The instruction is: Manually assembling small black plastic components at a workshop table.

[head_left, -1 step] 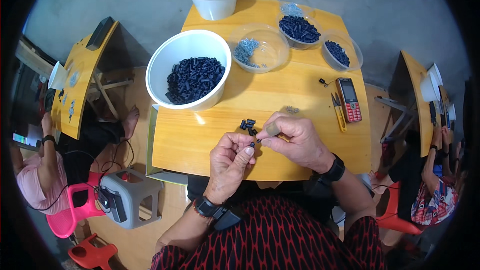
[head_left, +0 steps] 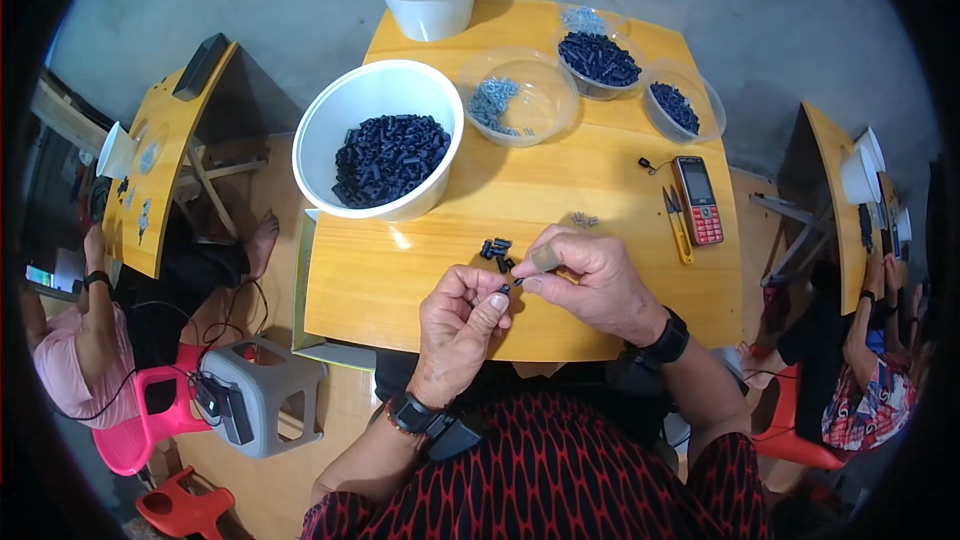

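Note:
My left hand point(head_left: 455, 325) pinches a small black plastic tube point(head_left: 504, 289) between thumb and forefinger, low over the near part of the table. Close beside it on the right, my right hand point(head_left: 595, 280) has its fingertips pressed together on a tiny dark piece whose kind is too small to tell. A dull olive-brown band point(head_left: 545, 258) shows at a finger of the right hand. Just beyond both hands lies a small cluster of black tubes point(head_left: 496, 249). Farther off, a few little metal pieces point(head_left: 585, 220) lie on the wood.
On the yellow wooden table point(head_left: 400, 290) stand a large white tub point(head_left: 310, 155) and another white tub point(head_left: 430, 15), both with black tubes. Clear bowls point(head_left: 555, 100) hold metal bits or black parts. Yellow-handled snips point(head_left: 680, 230) and a red phone point(head_left: 700, 200) lie right. People sit at side tables.

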Demonstrator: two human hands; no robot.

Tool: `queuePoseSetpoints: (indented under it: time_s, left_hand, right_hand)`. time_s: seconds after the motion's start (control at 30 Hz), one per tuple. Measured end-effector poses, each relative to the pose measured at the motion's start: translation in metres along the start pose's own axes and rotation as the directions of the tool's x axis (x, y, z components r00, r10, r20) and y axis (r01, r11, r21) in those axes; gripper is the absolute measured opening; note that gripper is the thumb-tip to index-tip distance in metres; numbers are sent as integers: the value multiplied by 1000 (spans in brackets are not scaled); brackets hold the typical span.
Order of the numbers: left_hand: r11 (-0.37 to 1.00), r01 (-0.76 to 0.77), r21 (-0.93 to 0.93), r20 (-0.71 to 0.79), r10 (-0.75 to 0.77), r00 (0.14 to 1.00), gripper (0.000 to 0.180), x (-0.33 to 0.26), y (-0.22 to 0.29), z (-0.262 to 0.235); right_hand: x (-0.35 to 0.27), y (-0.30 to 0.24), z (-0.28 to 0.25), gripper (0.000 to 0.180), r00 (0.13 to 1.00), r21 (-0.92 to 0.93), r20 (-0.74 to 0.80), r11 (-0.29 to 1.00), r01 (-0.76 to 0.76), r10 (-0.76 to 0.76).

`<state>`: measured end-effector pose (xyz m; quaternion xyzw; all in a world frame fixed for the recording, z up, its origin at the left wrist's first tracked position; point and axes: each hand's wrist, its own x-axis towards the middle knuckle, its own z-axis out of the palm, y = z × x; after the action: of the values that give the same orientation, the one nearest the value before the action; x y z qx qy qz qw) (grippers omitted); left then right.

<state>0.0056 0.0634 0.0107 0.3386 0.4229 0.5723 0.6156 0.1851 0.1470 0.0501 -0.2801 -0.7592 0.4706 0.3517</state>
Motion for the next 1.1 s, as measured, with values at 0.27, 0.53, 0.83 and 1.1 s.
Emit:
queuePoseSetpoints:
  time_s: [0.27, 0.53, 0.83, 1.1]
  left_hand:
    - [1000, 19, 13, 12, -19, 1000, 18, -1, -2, -4]
    - [1000, 1, -22, 9, -1, 1000, 11, 0, -1, -1]
    - [999, 4, -46, 31, -3, 1000, 11, 0, -3, -4]
    - [998, -6, -65, 27, 7, 1000, 13, 1, -6, -4]
  right_hand:
    - [-3, 7, 4, 4, 985, 176, 2, 970, -169, 172]
    - [0, 7, 4, 5, 1000, 76, 13, 997, -19, 18]
    - [-1, 3, 7, 3, 999, 49, -39, 999, 10, -8]
    - [-1, 1, 10, 10, 997, -17, -73, 1000, 9, -10]
